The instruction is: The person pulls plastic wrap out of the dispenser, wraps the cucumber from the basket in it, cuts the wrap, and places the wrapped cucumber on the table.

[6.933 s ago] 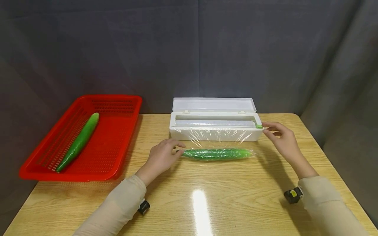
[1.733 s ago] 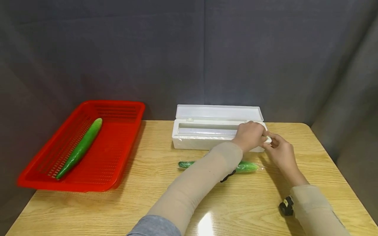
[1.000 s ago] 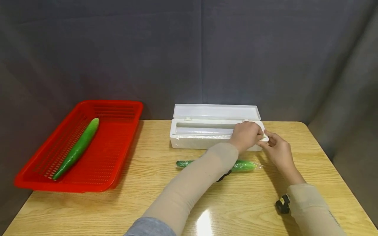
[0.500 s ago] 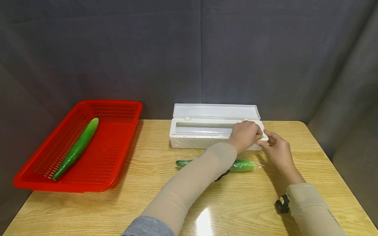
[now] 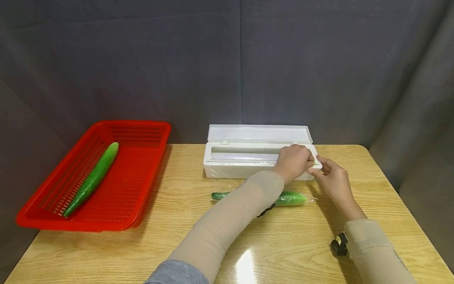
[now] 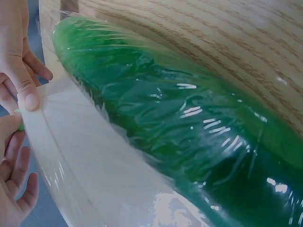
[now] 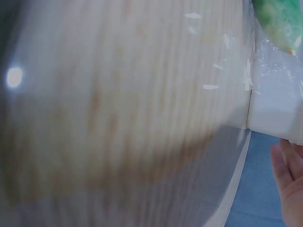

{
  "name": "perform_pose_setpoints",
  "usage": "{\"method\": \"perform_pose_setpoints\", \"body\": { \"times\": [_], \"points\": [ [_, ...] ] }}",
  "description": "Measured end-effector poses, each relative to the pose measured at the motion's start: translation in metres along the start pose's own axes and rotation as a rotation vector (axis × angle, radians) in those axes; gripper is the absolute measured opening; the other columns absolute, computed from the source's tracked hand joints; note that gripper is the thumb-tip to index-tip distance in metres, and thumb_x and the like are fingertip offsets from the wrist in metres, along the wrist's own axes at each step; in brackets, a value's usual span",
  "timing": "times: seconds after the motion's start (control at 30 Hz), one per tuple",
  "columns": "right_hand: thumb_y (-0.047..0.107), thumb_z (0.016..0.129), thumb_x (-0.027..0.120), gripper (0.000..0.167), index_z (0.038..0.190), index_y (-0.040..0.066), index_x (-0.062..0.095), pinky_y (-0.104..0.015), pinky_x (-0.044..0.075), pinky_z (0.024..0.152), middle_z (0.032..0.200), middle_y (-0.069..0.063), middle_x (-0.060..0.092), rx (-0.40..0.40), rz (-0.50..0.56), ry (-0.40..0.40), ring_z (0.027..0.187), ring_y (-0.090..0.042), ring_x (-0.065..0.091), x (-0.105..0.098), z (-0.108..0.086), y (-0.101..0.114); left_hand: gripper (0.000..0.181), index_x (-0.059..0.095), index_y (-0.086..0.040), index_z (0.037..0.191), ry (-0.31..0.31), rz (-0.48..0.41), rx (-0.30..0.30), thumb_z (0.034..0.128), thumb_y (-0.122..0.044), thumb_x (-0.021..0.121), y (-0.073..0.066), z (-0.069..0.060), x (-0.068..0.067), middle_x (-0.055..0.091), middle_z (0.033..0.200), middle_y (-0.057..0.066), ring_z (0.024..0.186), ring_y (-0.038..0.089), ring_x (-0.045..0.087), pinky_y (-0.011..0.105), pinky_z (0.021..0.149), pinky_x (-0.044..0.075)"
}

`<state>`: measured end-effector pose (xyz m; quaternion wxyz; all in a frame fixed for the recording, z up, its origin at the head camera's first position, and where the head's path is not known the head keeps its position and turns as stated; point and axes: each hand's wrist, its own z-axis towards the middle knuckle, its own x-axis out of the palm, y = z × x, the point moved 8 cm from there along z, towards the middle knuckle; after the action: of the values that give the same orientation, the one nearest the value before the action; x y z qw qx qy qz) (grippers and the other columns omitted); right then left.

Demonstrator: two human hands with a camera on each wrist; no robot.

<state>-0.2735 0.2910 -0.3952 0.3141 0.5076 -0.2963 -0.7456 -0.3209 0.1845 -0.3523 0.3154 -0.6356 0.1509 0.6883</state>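
Observation:
At the right end of a white wrap box (image 5: 230, 170), its lid (image 5: 260, 134) raised, my left hand (image 5: 293, 159) pinches a small green piece (image 6: 20, 124), partly hidden by the fingers. My right hand (image 5: 334, 185) grips the box's right end; the left wrist view shows its thumb pressed on the corner. Inside the box lies a roll of clear film (image 5: 241, 157). A film-covered cucumber (image 5: 291, 198) lies in front of the box, its middle hidden behind my left forearm in the head view. Clear film also lies against the box front.
A red basket (image 5: 147, 173) stands at the left, with another cucumber (image 5: 93, 178) lying in it. The wooden table (image 5: 298, 244) ends in a rounded corner at the back right, and a grey curtain (image 5: 159, 71) hangs behind.
Since the earliest frame, my left hand has moved from the cucumber's left end to the box's right end. Film no longer spans box and cucumber. Over the last second both hands have barely moved.

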Motion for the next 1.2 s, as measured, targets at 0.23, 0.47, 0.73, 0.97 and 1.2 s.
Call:
{"method": "perform_pose_setpoints", "body": {
  "times": [0.23,0.47,0.73,0.97,1.2],
  "points": [
    [0.013,0.088,0.076,0.056,0.132,-0.013,0.053,-0.002,0.043,0.072,0.128,-0.031,0.057,-0.02,-0.017,-0.014,0.112,-0.043,0.061,-0.0012,0.0018,0.0007,0.018,0.078,-0.038,0.098,-0.003,0.013,0.015,0.0925,-0.025,0.066,0.0001,0.0005,-0.0008,0.068,0.095,-0.019,0.086,0.002,0.059,0.025,0.074,0.048],
    [0.013,0.088,0.076,0.056,0.132,-0.013,0.054,-0.001,0.042,0.071,0.129,-0.03,0.057,-0.026,-0.024,-0.022,0.111,-0.043,0.061,-0.0019,0.0012,0.0002,0.014,0.077,-0.037,0.103,0.0,0.029,0.023,0.0957,-0.033,0.066,0.0,-0.001,0.0,0.068,0.1,-0.018,0.092,0.003,0.061,0.024,0.077,0.049],
    [0.011,0.088,0.075,0.055,0.132,-0.014,0.054,-0.003,0.044,0.072,0.126,-0.031,0.058,-0.029,0.006,-0.02,0.11,-0.043,0.061,-0.0008,-0.0003,0.0019,0.014,0.076,-0.037,0.103,0.013,0.022,0.016,0.0966,-0.033,0.064,0.004,-0.0034,0.0011,0.068,0.101,-0.018,0.092,0.004,0.059,0.025,0.076,0.049],
    [0.011,0.087,0.076,0.055,0.131,-0.014,0.054,-0.002,0.043,0.071,0.125,-0.032,0.058,-0.019,0.016,-0.031,0.11,-0.043,0.061,-0.0024,-0.0005,0.0034,0.014,0.077,-0.038,0.102,-0.003,0.032,0.02,0.0965,-0.036,0.064,0.0066,-0.0063,-0.0009,0.068,0.1,-0.016,0.093,0.006,0.061,0.027,0.076,0.05],
    [0.011,0.088,0.076,0.056,0.133,-0.013,0.054,-0.003,0.044,0.072,0.126,-0.031,0.058,-0.004,0.017,-0.027,0.111,-0.043,0.061,-0.0007,-0.0004,0.0004,0.016,0.077,-0.037,0.107,-0.005,0.031,0.013,0.0964,-0.038,0.065,0.008,-0.0084,-0.0024,0.069,0.105,-0.017,0.098,0.005,0.062,0.026,0.08,0.05]
  ]
}}
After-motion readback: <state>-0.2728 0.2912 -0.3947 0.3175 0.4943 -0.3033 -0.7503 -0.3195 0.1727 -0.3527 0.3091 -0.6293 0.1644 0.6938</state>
